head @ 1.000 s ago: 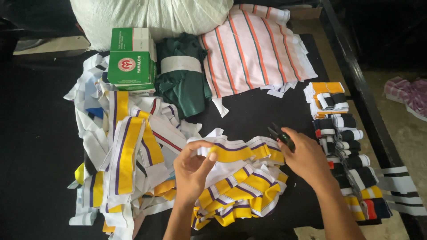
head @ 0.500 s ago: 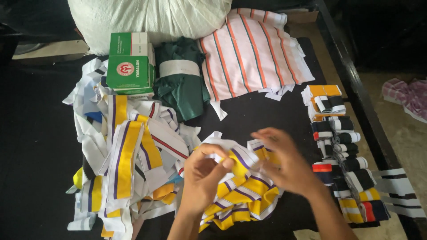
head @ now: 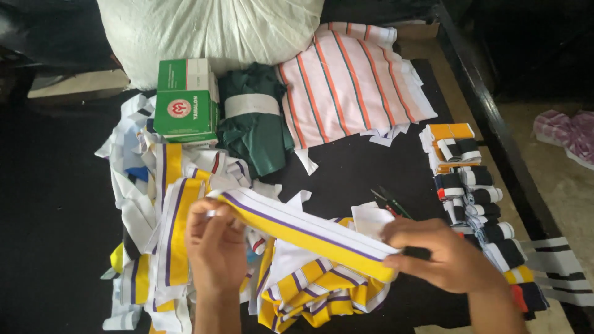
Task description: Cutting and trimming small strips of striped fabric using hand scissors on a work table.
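A long yellow, white and purple striped fabric strip (head: 303, 232) is stretched between both hands over the black table (head: 62, 204). My left hand (head: 213, 244) pinches its left end. My right hand (head: 448, 253) grips its right end. Under the strip lies a crumpled heap of matching yellow striped fabric (head: 315, 291). Small green-handled scissors (head: 390, 203) rest on the table just beyond my right hand.
Yellow and white strips (head: 161, 210) pile at the left. Green boxes (head: 185, 102), a folded dark green cloth (head: 257, 124), pink striped fabric (head: 352, 86) and a big white sack (head: 210, 28) sit at the back. Folded striped collars (head: 476, 198) line the right edge.
The scissors have left my right hand and lie on the table. Both hands lifted one strip from the heap and pulled it out straight between them.
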